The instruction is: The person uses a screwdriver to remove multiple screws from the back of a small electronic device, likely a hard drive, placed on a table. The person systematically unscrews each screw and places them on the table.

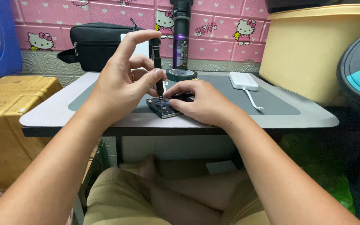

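Head view: a small dark device (166, 107), opened so its inside faces up, lies near the front edge of the low table (313, 118), on the grey mat (271, 100). The left hand (123, 79) pinches a thin black screwdriver (158, 68) upright, forefinger capping its top, tip down on the device. The right hand (201, 100) lies curled over the device, fingertips pressing it steady. The work looks mid-way: the back appears off, a screw is being turned. The screw itself, and any loose parts, are too small or hidden beneath the fingers. Behind stand a tape roll (181, 74) and black pouch (94, 43).
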